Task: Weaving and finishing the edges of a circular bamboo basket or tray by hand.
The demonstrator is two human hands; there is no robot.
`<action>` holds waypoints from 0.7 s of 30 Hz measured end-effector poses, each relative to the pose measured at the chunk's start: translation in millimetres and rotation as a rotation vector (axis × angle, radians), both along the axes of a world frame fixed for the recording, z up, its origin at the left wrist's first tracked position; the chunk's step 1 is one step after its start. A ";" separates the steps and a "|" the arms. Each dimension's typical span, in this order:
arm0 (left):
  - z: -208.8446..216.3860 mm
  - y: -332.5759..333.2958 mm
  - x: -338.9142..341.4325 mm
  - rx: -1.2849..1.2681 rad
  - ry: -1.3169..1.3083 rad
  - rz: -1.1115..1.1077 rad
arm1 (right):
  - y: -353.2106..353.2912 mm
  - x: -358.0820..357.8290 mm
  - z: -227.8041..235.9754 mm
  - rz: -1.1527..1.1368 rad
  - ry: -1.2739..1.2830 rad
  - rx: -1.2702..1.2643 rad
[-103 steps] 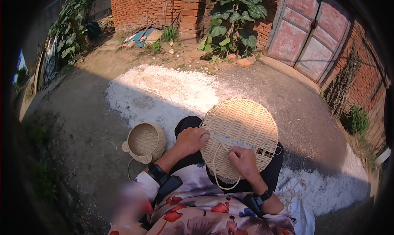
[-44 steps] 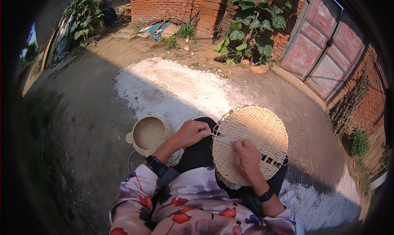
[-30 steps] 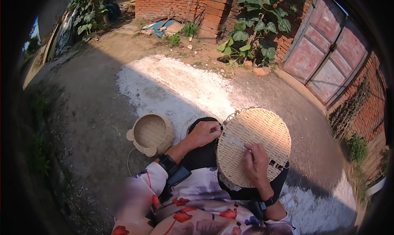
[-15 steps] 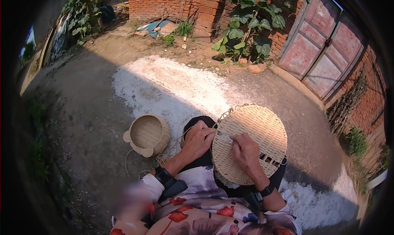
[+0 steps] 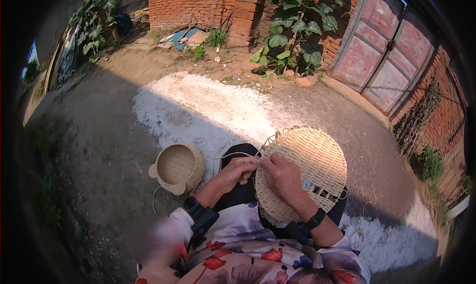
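Note:
Across my lap lies a round, flat woven piece of pale straw cord, with loops along its upper-left rim and an open gap in the weave near its lower right. At its left edge my left hand is closed, pinching a thin straw cord that trails off leftward. Close beside it, my right hand is curled over the weave with fingers closed at the same edge. What the right fingertips grip is hidden.
A small round woven basket with ear-like tabs sits on the ground to my left, loose cord beside it. White powdery material covers the ground ahead. Farther off are a brick wall, leafy plants and a red metal door.
My right hand has moved left and up across the weave to meet my left hand at the edge. The left hand has turned and dropped slightly, and the cord above it now shows.

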State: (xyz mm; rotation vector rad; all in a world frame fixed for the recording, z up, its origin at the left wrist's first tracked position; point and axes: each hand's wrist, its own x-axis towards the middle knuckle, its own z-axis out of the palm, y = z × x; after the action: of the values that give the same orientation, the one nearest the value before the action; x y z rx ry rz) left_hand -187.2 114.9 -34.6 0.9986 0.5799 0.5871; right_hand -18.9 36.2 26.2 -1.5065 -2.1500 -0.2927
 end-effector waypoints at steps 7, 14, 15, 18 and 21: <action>0.9 -4.3 7.8 0.030 -0.018 0.015 | 5.1 -8.5 6.6 -0.194 -0.031 -0.157; 2.2 -4.5 4.3 0.047 0.013 0.041 | 10.2 -11.5 0.0 -0.109 0.068 -0.180; -1.5 -3.2 3.5 0.052 0.018 0.022 | 9.0 -13.4 -6.5 -0.011 0.083 -0.074; -10.2 -0.1 5.0 0.060 -0.019 0.043 | 7.4 -20.3 -17.4 -0.026 0.170 -0.018; -4.0 -2.5 8.8 0.062 0.006 0.047 | 5.4 -17.0 -16.0 -0.045 0.194 -0.080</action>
State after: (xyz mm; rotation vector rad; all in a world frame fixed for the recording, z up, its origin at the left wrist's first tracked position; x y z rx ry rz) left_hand -178.4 112.4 -38.6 1.0477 0.5951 0.6469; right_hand -35.9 41.5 10.1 -1.5601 -1.9982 -0.0728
